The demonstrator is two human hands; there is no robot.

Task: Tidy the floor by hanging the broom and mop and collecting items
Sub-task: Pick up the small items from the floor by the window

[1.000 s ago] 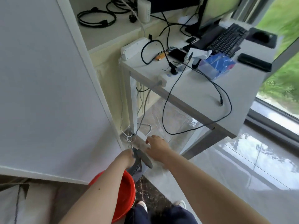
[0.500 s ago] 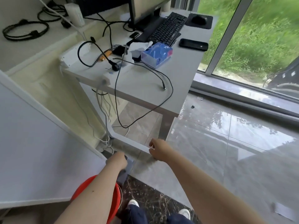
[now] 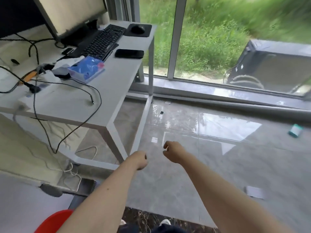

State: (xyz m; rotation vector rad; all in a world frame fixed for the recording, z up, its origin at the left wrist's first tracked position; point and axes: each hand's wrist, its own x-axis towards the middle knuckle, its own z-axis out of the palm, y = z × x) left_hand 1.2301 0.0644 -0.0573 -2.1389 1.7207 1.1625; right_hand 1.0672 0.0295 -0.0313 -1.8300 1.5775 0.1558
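1. On a glossy grey tiled floor [image 3: 218, 165] beside a white desk [image 3: 117, 68], the head view shows a person reaching both bare arms forward and down. The left hand [image 3: 138, 159] is curled loosely and the right hand [image 3: 173, 153] has fingers bent inward, thumb and forefinger slightly apart; neither hand holds anything.

2. Scattered items lie ahead: a small white scrap [image 3: 154, 140] just beyond the fingers, slightly nearer the right hand; a tiny black clip [image 3: 161, 112] and a pale bit [image 3: 168, 102] farther on, near the window track [image 3: 218, 100].

3. To the right, well apart, a teal-and-white box [image 3: 295, 130] lies with its long axis slanting; a grey card [image 3: 255, 192] lies flat beside the right forearm. The right hand looks better placed for both.

4. Broom and mop are not visible. A red bucket [image 3: 50, 221] sits at lower left.

5. The desk leg [image 3: 143, 118] bounds the left; open floor spreads right, giving clear room to move.
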